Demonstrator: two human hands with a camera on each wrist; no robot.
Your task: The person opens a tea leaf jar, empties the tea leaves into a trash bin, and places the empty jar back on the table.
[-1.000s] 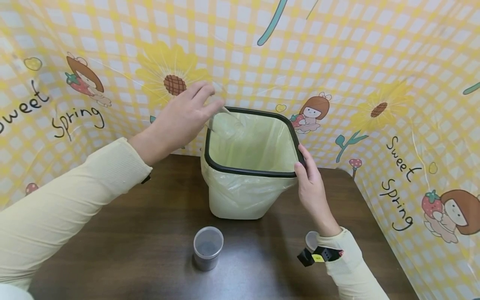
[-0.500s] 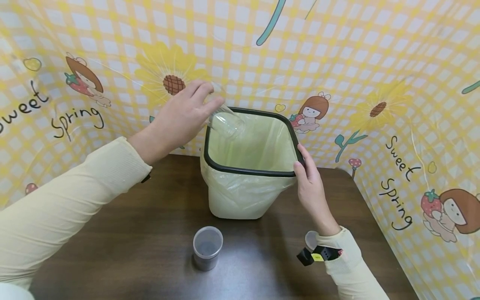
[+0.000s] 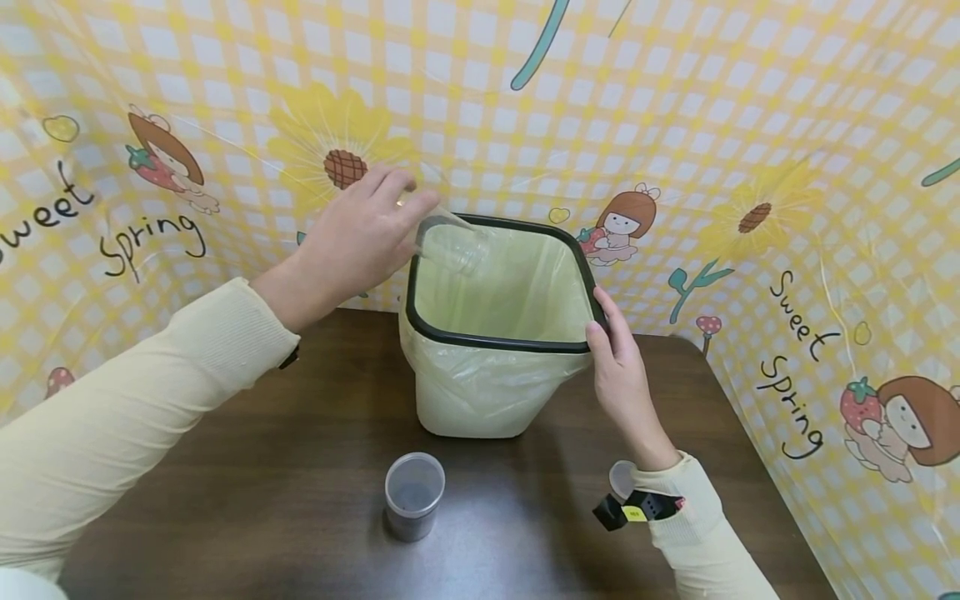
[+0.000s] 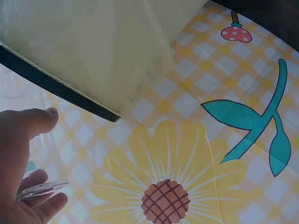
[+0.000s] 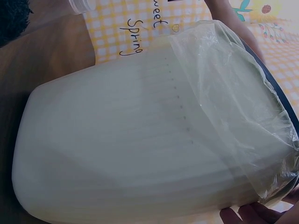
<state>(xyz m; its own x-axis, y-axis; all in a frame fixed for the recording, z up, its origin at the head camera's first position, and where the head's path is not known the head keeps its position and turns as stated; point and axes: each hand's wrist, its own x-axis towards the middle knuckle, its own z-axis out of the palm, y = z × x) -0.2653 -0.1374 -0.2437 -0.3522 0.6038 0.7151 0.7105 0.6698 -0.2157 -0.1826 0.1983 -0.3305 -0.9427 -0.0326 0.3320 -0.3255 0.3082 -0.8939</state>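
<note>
My left hand (image 3: 356,242) grips a clear plastic cup (image 3: 450,248), which is tipped with its lower end over the inside of the trash bin (image 3: 480,392). In the left wrist view, the thumb and fingers (image 4: 39,126) curl about the see-through cup, and a round clear edge shows by the fingertips. The bin is pale, with a black rim and a thin yellowish liner folded over its outside. My right hand (image 3: 624,379) holds the bin's right rim, thumb towards the front and fingers behind. In the right wrist view, fingertips (image 5: 247,214) lie along the bin's side.
A translucent round tub (image 3: 415,496) stands on the dark wooden table (image 3: 285,467) in front of the bin. Beside the right wrist lies a small clear lid (image 3: 622,477). A yellow checked cloth (image 3: 480,108) with flowers and cartoon figures hangs behind and to both sides.
My left hand has shifted slightly to the left, and the cup's tilt has changed a little over the bin. The right hand keeps its hold on the rim.
</note>
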